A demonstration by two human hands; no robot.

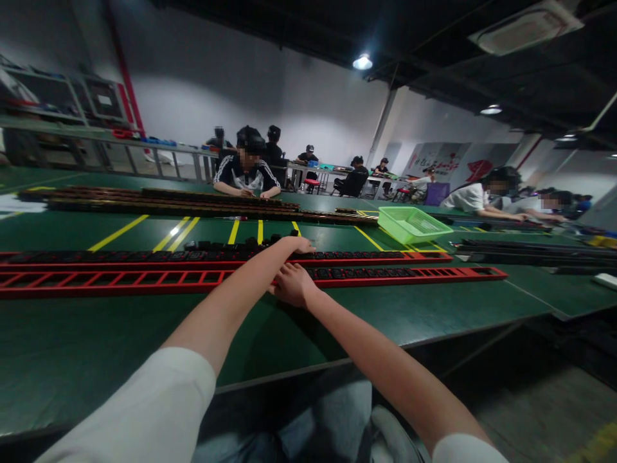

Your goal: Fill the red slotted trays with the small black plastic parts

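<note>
Two long red slotted frames lie side by side on the green table. In the near frame [116,281], the slots left of my hands show as open gaps, and those to the right hold small black square pieces [366,272]. My right hand [293,284] rests on this frame with its fingers bent and close together; whatever lies under them is hidden. The far frame [429,256] carries a row of black pieces [135,256]. My left hand [301,245] reaches over it, knuckles up, its fingertips mostly hidden. Loose black pieces [250,244] are heaped just behind the far frame.
A light green basket [414,225] stands behind the frames. Long dark strips [193,202] are stacked across the table, with more black strips [525,249] at right. Yellow tape lines mark the tabletop. A person [248,167] sits opposite; other people work farther back.
</note>
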